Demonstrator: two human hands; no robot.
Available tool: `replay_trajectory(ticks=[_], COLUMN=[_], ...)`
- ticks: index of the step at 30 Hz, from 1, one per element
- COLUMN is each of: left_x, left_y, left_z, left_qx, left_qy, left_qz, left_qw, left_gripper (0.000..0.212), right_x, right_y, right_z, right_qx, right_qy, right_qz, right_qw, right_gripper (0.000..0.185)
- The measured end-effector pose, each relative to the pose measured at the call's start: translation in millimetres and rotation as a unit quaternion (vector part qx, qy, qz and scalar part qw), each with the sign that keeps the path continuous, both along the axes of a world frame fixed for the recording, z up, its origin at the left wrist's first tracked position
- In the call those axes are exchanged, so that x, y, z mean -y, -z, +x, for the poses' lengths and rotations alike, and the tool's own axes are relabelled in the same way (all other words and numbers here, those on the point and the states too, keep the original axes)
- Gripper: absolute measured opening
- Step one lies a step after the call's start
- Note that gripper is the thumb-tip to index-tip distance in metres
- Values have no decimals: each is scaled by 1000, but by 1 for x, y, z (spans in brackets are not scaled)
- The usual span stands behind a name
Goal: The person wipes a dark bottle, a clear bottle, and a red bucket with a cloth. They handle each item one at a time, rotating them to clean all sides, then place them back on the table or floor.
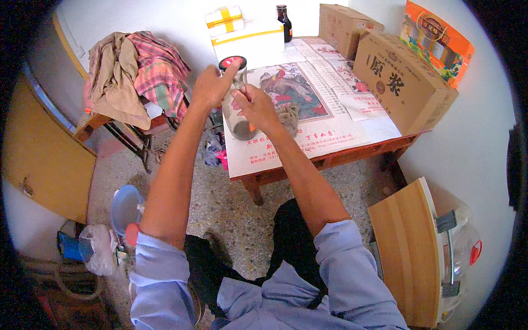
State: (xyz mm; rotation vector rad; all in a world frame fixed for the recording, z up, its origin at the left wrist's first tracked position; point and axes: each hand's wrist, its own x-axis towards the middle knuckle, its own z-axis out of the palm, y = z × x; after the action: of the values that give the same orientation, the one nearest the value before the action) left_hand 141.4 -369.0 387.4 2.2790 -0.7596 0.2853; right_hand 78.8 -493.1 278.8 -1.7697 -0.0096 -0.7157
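Note:
A clear glass bottle (240,123) with a wide base stands or is held upright over the near left corner of the paper-covered table (264,156). On its top is a round red and black lid (232,62). My left hand (212,84) is at the lid, its thumb or finger over the red face. My right hand (256,106) grips the bottle around the neck and shoulder. A crumpled grey-brown cloth (288,117) lies on the table just beyond my right wrist. Whether the bottle's base touches the table is unclear.
White foam boxes (247,41) and a dark bottle (284,24) stand at the back. Cardboard boxes (402,78) line the table's right side. Clothes (123,74) cover a chair at left. A blue basin (126,208) is on the floor; a wooden board (406,251) leans at right.

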Motion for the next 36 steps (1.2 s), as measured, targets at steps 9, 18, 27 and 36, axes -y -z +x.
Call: replay_trajectory(ticks=[9, 18, 27, 36], left_x=[-216, -302, -316, -298], left_y=[260, 260, 264, 258], left_z=[-114, -194, -193, -184], left_qx=[-14, 93, 54, 18], left_qy=[-18, -115, -126, -79], left_qz=[57, 104, 141, 180], left_qw=[998, 983, 980, 980], left_gripper=[44, 40, 37, 40], right_x=[4, 24, 18, 6], right_y=[-17, -11, -25, -32], right_z=[-49, -49, -5, 7], right_qx=[-79, -36, -45, -37], right_qy=[32, 10, 52, 58], right_qz=[-51, -108, -101, -184], right_qw=[995, 993, 992, 981], right_gripper=[33, 38, 44, 42])
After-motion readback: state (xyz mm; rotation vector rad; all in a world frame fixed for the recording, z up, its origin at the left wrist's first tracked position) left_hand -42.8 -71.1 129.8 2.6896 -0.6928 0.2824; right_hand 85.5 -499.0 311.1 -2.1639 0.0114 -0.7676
